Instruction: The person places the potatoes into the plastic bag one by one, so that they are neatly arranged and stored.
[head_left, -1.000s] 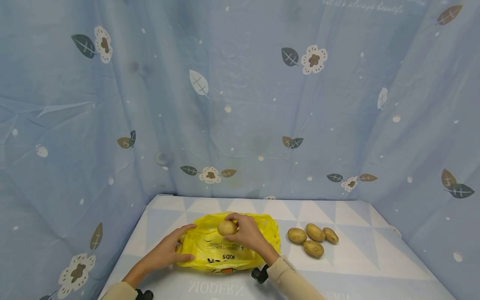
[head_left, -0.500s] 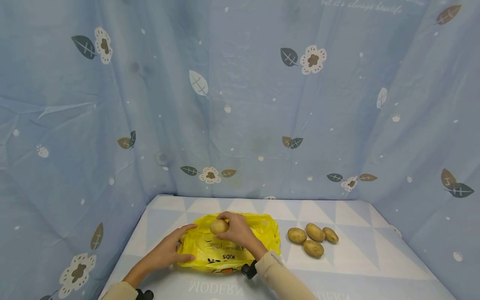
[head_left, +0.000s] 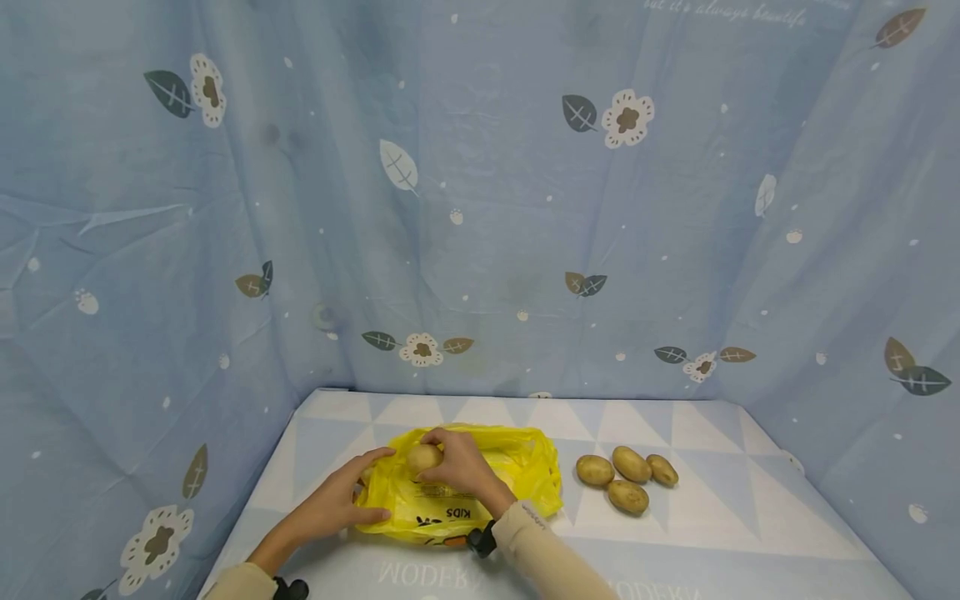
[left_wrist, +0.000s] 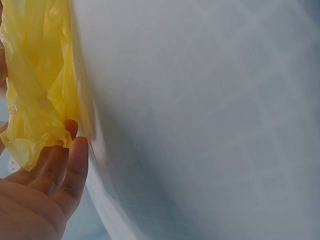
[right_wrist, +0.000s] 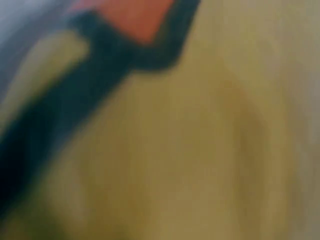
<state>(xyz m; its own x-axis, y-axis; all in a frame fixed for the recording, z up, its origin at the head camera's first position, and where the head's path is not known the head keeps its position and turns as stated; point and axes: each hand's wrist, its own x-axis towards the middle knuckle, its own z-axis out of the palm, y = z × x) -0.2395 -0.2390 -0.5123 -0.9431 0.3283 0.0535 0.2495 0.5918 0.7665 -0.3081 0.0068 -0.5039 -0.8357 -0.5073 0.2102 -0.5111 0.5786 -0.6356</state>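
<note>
A yellow plastic bag (head_left: 521, 483) with dark printing lies spread on the table, its mouth gaping. At its left end my left hand (head_left: 333, 504) grips the bag's edge, thumb on the near side and fingers on the far side. The left wrist view shows the fingers of that hand (left_wrist: 55, 185) against the crumpled plastic (left_wrist: 37, 85). Over the left part of the bag, my right hand (head_left: 461, 462) holds a potato (head_left: 423, 458) between thumb and fingers. The right wrist view is filled by the blurred bag (right_wrist: 190, 150); neither hand nor potato shows there.
Several potatoes sit grouped to the right of the bag, among them a front one (head_left: 627, 497) and a small end one (head_left: 662, 471). The table (head_left: 735, 500) has a triangle-patterned cover. A blue curtain (head_left: 510, 208) with leaves and flowers hangs around it.
My right hand has moved left with the potato, from over the bag's middle toward its left end, and slightly lower. My left hand and the loose potatoes have stayed in place.
</note>
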